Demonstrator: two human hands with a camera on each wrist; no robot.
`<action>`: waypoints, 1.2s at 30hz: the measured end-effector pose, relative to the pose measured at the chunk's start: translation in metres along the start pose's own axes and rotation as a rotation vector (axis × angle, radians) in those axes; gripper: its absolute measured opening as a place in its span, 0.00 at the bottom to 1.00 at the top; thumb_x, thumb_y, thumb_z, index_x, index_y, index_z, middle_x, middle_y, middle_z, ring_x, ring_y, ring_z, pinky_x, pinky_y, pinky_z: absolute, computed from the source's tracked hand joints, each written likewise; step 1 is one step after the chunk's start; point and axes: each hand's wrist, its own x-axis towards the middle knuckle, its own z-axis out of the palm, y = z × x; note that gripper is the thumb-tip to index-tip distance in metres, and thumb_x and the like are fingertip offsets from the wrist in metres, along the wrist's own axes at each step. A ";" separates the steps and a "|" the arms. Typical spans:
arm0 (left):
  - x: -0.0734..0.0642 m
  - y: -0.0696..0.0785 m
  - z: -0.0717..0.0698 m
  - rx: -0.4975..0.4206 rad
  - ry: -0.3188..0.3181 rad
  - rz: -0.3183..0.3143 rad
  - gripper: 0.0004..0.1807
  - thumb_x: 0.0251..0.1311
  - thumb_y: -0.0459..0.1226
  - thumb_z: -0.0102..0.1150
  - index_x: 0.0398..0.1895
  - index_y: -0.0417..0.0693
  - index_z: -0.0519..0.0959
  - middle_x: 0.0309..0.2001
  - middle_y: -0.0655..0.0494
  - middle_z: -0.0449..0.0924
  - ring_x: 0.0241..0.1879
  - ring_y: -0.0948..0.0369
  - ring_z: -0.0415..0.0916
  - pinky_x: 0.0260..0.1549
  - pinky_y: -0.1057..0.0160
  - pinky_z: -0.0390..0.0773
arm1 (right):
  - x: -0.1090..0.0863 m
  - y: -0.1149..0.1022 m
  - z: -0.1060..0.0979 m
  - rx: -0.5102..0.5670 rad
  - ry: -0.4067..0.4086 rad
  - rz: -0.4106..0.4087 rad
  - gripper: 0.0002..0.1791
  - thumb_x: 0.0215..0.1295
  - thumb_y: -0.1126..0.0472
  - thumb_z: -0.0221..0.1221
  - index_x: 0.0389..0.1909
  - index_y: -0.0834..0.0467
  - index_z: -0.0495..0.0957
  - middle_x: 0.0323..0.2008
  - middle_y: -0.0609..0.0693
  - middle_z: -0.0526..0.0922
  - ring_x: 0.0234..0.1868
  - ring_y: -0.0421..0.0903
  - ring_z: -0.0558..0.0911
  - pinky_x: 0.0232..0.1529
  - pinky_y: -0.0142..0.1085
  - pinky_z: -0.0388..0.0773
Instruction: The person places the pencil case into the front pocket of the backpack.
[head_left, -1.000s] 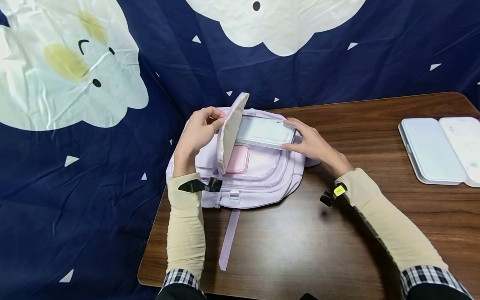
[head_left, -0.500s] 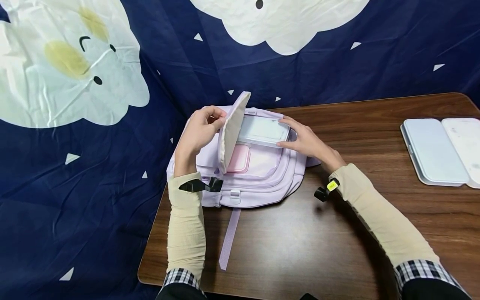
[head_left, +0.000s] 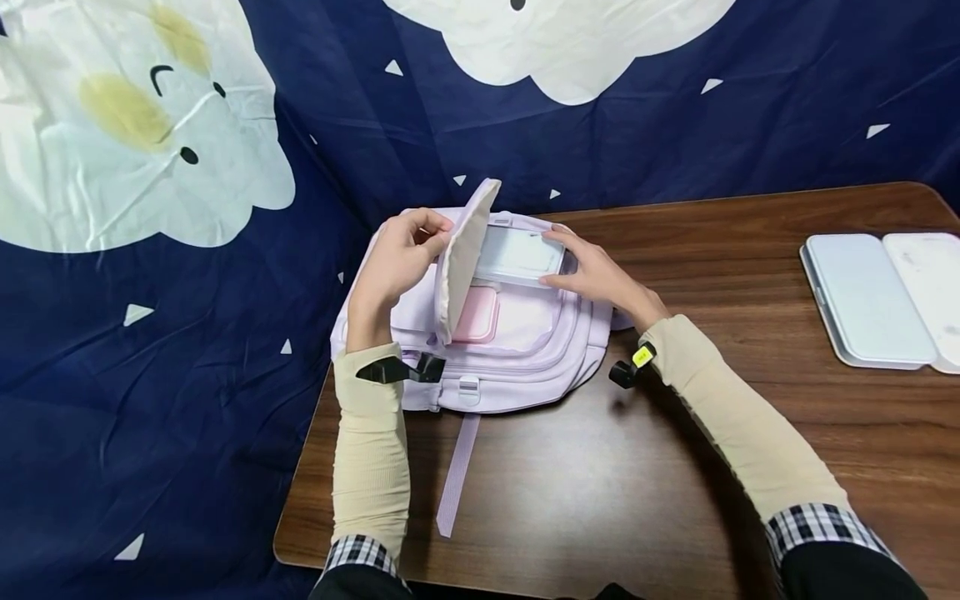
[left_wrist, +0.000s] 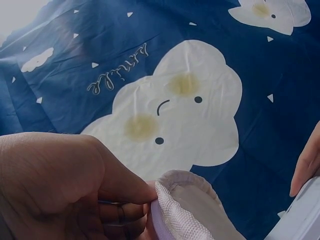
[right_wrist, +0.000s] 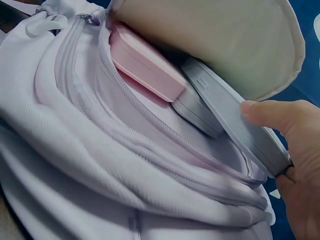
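Observation:
A lavender backpack [head_left: 525,385] lies on the table with its front pocket unzipped. My left hand [head_left: 393,265] pinches the edge of the raised pocket flap [head_left: 468,262] between thumb and fingers. With thumb and fingers on opposite long sides, my right hand [head_left: 598,268] grips the outer end of a pale blue flat case [head_left: 517,253]; its inner end is hidden behind the flap in the head view. In the right wrist view that case slants into the pocket beside a pink case [right_wrist: 147,65], over another pale blue-grey case [right_wrist: 196,111].
At the right of the wooden table [head_left: 720,467] lies an opened pale case [head_left: 870,300], its white half folded out. A lavender strap [head_left: 457,479] trails from the backpack toward the front edge. Dark blue cloth [head_left: 330,67] with clouds hangs behind and at left.
My right hand has moved left, sliding the pale blue case farther into the pocket behind the flap. The left hand keeps holding the flap up in the same place.

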 end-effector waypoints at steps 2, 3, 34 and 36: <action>0.000 0.000 -0.001 0.000 0.001 0.000 0.07 0.63 0.29 0.54 0.41 0.36 0.79 0.34 0.51 0.76 0.29 0.64 0.71 0.30 0.71 0.75 | 0.005 -0.001 0.002 0.002 -0.009 0.004 0.43 0.55 0.52 0.68 0.70 0.57 0.61 0.74 0.59 0.53 0.73 0.57 0.55 0.72 0.50 0.53; 0.000 0.001 -0.001 0.001 0.001 0.000 0.07 0.63 0.29 0.54 0.41 0.36 0.79 0.34 0.51 0.76 0.29 0.64 0.71 0.30 0.71 0.75 | 0.006 -0.002 0.003 0.004 -0.010 0.007 0.43 0.55 0.52 0.68 0.70 0.58 0.61 0.74 0.58 0.53 0.73 0.57 0.55 0.72 0.50 0.53; -0.001 -0.004 0.000 -0.060 -0.017 -0.001 0.06 0.63 0.28 0.52 0.40 0.35 0.78 0.32 0.53 0.75 0.29 0.65 0.71 0.32 0.70 0.75 | 0.038 -0.017 0.032 -0.034 -0.004 0.018 0.49 0.55 0.48 0.66 0.73 0.61 0.53 0.74 0.60 0.50 0.75 0.54 0.51 0.74 0.43 0.49; 0.000 -0.003 0.000 -0.063 -0.017 -0.008 0.07 0.63 0.28 0.52 0.40 0.35 0.78 0.33 0.53 0.75 0.29 0.65 0.71 0.32 0.70 0.76 | 0.037 -0.018 0.031 -0.035 0.008 0.029 0.50 0.55 0.48 0.66 0.73 0.62 0.52 0.74 0.61 0.51 0.75 0.54 0.51 0.74 0.43 0.48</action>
